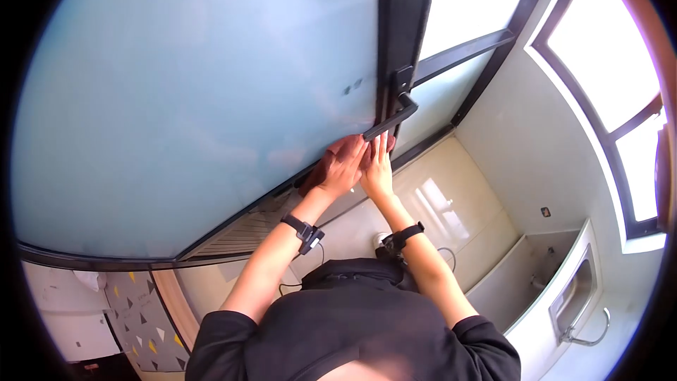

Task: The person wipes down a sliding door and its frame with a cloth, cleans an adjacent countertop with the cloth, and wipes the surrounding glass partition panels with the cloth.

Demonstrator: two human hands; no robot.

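Note:
A reddish-brown cloth is bunched against the dark frame of a frosted glass door, just under the black door handle. My left hand presses on the cloth, its fingers together and pointing up toward the handle's end. Beside it, my right hand also rests on the cloth, fingers extended along the door's dark edge. Part of the cloth shows past the right fingertips. Both wrists wear black bands.
A sink with a curved faucet stands at the lower right, below a window. Tiled floor shows behind the door edge. At the lower left is a patterned panel. Thin cables hang near both wrists.

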